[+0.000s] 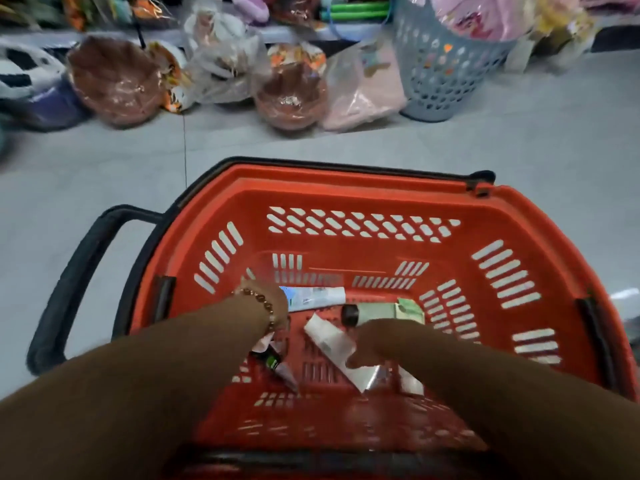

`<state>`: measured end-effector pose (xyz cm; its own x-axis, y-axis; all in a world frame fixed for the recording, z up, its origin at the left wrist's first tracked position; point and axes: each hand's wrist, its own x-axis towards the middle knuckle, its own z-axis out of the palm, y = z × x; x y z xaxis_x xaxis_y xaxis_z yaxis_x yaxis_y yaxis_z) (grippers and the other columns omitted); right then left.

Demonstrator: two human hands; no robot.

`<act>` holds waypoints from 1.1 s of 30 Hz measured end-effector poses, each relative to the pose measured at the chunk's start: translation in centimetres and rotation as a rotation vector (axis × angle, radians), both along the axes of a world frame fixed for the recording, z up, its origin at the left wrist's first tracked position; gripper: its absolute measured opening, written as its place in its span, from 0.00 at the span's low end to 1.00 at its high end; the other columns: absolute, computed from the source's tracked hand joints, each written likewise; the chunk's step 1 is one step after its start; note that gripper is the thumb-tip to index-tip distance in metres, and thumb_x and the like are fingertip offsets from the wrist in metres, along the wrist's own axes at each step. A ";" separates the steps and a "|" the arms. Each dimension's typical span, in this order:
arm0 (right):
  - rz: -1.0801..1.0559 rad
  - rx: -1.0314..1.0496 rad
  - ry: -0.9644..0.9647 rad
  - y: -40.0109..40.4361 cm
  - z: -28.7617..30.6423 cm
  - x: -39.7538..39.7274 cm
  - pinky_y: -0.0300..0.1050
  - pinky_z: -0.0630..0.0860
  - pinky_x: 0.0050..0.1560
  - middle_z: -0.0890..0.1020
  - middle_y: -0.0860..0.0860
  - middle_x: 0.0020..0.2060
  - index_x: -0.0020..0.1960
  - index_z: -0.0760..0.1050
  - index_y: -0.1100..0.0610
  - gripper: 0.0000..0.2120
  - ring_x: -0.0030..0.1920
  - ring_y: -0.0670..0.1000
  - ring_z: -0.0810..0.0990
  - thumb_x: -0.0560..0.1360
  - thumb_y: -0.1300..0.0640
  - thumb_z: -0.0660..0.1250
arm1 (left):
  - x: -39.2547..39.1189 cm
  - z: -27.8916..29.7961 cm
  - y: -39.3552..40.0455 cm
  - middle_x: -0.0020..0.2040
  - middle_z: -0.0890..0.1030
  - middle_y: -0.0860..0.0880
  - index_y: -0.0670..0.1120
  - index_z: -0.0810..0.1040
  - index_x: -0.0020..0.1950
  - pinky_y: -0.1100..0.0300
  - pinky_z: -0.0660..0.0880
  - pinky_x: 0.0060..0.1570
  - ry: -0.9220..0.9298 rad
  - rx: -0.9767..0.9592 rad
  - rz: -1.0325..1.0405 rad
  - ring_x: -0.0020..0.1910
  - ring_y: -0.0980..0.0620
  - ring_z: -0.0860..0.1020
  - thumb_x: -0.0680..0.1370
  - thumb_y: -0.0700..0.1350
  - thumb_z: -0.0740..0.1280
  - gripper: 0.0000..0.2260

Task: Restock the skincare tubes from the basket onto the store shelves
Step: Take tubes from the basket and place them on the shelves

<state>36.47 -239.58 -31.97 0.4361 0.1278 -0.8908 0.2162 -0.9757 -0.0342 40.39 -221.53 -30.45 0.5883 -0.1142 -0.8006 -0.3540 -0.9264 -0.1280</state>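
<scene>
A red shopping basket stands on the floor below me with several skincare tubes on its bottom. My left hand, a bead bracelet on its wrist, reaches down and closes on a pale tube with a dark green band that pokes out beneath it. My right hand curls its fingers around a white tube lying diagonally. A white-and-blue tube and a green tube with a black cap lie just beyond the hands, untouched. Another white tube shows under my right forearm.
The basket's black pull handle sticks out to the left over the grey tiled floor. Plastic-wrapped brown bowls, a pink packet and a grey-blue perforated hamper line the floor ahead, below a low shelf.
</scene>
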 end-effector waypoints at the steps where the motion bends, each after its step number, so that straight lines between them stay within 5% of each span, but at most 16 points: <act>1: 0.018 0.008 0.032 0.5 -1.3 0.4 0.47 0.71 0.63 0.75 0.57 0.67 0.71 0.70 0.59 0.28 0.64 0.58 0.75 0.79 0.42 0.62 | 0.2 -0.9 -0.1 0.65 0.78 0.45 0.42 0.73 0.68 0.55 0.74 0.58 0.021 0.012 0.033 0.63 0.44 0.77 0.76 0.46 0.66 0.21; 7: 0.152 -0.006 -0.104 2.0 -5.8 0.4 0.52 0.75 0.52 0.78 0.56 0.61 0.68 0.69 0.61 0.26 0.59 0.59 0.79 0.76 0.48 0.68 | -0.1 -5.9 0.0 0.64 0.79 0.48 0.46 0.72 0.71 0.55 0.76 0.55 -0.040 0.072 0.168 0.62 0.47 0.78 0.80 0.45 0.61 0.18; 9: 0.166 -0.041 -0.127 2.2 -5.5 0.3 0.57 0.76 0.57 0.76 0.56 0.64 0.70 0.67 0.60 0.25 0.62 0.61 0.77 0.77 0.50 0.67 | -0.4 -6.6 0.2 0.65 0.78 0.45 0.44 0.72 0.71 0.63 0.76 0.49 -0.045 0.102 0.187 0.63 0.46 0.78 0.82 0.44 0.60 0.17; 13: 0.163 0.063 -0.150 1.0 -4.0 1.5 0.51 0.76 0.55 0.80 0.55 0.59 0.64 0.74 0.57 0.24 0.58 0.56 0.80 0.72 0.49 0.73 | 0.7 -4.0 -0.2 0.56 0.81 0.46 0.43 0.79 0.62 0.57 0.75 0.48 0.005 -0.052 0.378 0.58 0.47 0.80 0.79 0.49 0.67 0.15; 15: 0.141 0.124 -0.138 0.1 -2.4 2.2 0.48 0.76 0.54 0.80 0.55 0.58 0.63 0.75 0.57 0.26 0.56 0.56 0.80 0.70 0.48 0.74 | 1.4 -1.8 -0.2 0.52 0.80 0.47 0.43 0.78 0.62 0.60 0.72 0.40 0.089 -0.172 0.493 0.48 0.48 0.79 0.79 0.49 0.65 0.15; 19: 0.150 0.222 -0.317 -2.3 4.7 3.1 0.44 0.74 0.46 0.79 0.51 0.49 0.58 0.75 0.56 0.14 0.50 0.53 0.79 0.74 0.54 0.69 | 1.8 2.9 0.0 0.33 0.74 0.45 0.42 0.73 0.45 0.63 0.70 0.27 0.167 -0.418 0.913 0.28 0.49 0.73 0.79 0.48 0.60 0.11; 22: 0.172 0.327 -0.505 -5.9 11.5 1.6 0.46 0.74 0.45 0.77 0.45 0.46 0.50 0.74 0.49 0.08 0.47 0.49 0.77 0.73 0.53 0.70 | 1.5 7.5 -1.3 0.30 0.75 0.45 0.42 0.74 0.44 0.60 0.72 0.33 0.295 -0.718 1.114 0.26 0.48 0.73 0.74 0.51 0.65 0.11; 24: 0.091 0.452 -0.626 -8.5 16.4 -0.8 0.47 0.75 0.45 0.77 0.42 0.42 0.44 0.72 0.49 0.09 0.44 0.44 0.75 0.70 0.52 0.73 | 1.0 11.2 -2.9 0.34 0.77 0.45 0.43 0.75 0.48 0.55 0.73 0.39 0.404 -0.862 1.124 0.32 0.47 0.75 0.67 0.54 0.68 0.18; 30: -0.278 0.810 -0.897 -15.3 29.7 -11.0 0.36 0.74 0.50 0.82 0.46 0.45 0.47 0.83 0.53 0.13 0.49 0.44 0.81 0.64 0.57 0.80 | -5.6 22.6 -11.2 0.32 0.81 0.46 0.42 0.80 0.39 0.61 0.78 0.36 1.048 -1.257 1.095 0.29 0.49 0.80 0.65 0.49 0.73 0.11; 33: -0.521 0.856 -1.106 -19.2 32.4 -17.8 0.29 0.70 0.56 0.80 0.44 0.53 0.50 0.82 0.44 0.20 0.56 0.40 0.78 0.60 0.51 0.82 | -9.3 25.5 -17.0 0.38 0.84 0.45 0.38 0.81 0.50 0.59 0.80 0.40 1.078 -1.434 0.929 0.35 0.49 0.83 0.54 0.48 0.82 0.28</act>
<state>18.67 -258.76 0.39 0.9833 0.0489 0.1754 0.1566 -0.7185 -0.6776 31.05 -238.58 -4.96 0.2694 -0.8666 -0.4200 0.7831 -0.0567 0.6193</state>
